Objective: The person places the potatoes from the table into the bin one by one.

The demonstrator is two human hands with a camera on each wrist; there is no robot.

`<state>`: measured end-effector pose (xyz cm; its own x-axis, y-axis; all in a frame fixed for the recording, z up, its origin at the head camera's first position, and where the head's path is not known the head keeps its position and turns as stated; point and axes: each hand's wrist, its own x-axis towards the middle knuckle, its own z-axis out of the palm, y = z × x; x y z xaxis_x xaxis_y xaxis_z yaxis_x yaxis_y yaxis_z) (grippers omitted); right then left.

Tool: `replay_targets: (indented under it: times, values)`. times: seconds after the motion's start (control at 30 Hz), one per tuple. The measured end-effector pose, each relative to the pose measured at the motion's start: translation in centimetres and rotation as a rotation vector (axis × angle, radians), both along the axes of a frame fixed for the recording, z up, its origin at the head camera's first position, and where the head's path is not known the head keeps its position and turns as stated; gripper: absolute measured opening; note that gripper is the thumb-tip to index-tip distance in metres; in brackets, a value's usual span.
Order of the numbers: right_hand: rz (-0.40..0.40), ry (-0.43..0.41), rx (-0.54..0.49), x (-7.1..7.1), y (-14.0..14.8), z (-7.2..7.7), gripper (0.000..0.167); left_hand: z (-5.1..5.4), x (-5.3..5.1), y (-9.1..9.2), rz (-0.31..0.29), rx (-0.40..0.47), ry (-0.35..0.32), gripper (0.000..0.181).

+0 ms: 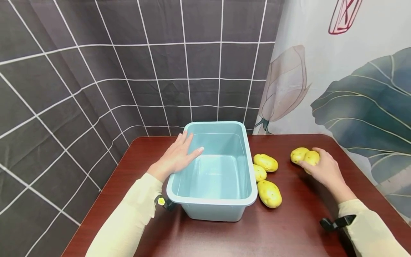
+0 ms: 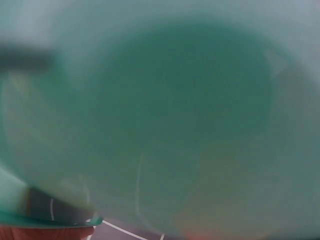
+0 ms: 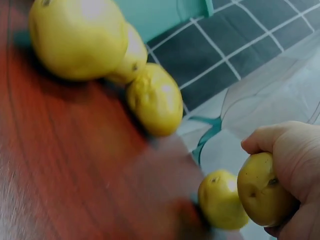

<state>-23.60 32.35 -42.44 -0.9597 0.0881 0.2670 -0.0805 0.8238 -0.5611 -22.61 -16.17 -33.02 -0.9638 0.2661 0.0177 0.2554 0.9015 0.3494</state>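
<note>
Potato (image 3: 261, 189) clasped in right grip (image 1: 326, 171), second potato (image 3: 219, 201) beside; left grip (image 1: 177, 154) outstretched at tub (image 1: 212, 211).

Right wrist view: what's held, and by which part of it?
One yellow potato, gripped on opposite sides between thumb and fingers of the right hand.

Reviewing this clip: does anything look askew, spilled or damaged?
Nothing stands out in the scene. The bin stands upright, the left hand at its rim. Three potatoes lie beside it on the table; the right hand grips a fourth. No spill or clear damage shows. The left wrist view is mostly blurred.
</note>
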Motion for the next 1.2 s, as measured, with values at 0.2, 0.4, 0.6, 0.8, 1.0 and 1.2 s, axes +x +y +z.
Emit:
replay_targets:
  times: [0.2, 0.4, 0.6, 0.8, 1.0, 1.2]
  values:
    - [0.029, 0.014, -0.012, 0.0, -1.4, 1.8, 0.081, -0.1, -0.1, -0.1, 0.006, -0.007, -0.005, 0.09]
    - [0.066, 0.035, -0.02, -0.1, -3.1, 3.6, 0.08, 0.0, 0.1, 0.0, 0.004, -0.001, -0.008, 0.09]
    - [0.11, 0.027, -0.025, -0.6, -5.4, 6.3, 0.085, 0.2, 0.2, 0.0, 0.007, 0.004, -0.008, 0.09]
    - [0.192, 0.066, -0.028, -1.4, -8.1, 8.8, 0.079, 0.1, 0.2, 0.1, 0.006, 0.007, -0.009, 0.09]
    - [0.251, 0.086, -0.021, -2.2, -10.9, 11.0, 0.074, 0.1, 0.1, 0.2, 0.006, 0.005, -0.004, 0.09]
    - [0.305, 0.084, -0.011, -3.7, -13.9, 12.6, 0.074, 0.2, 0.2, 0.1, 0.012, 0.006, 0.001, 0.089]
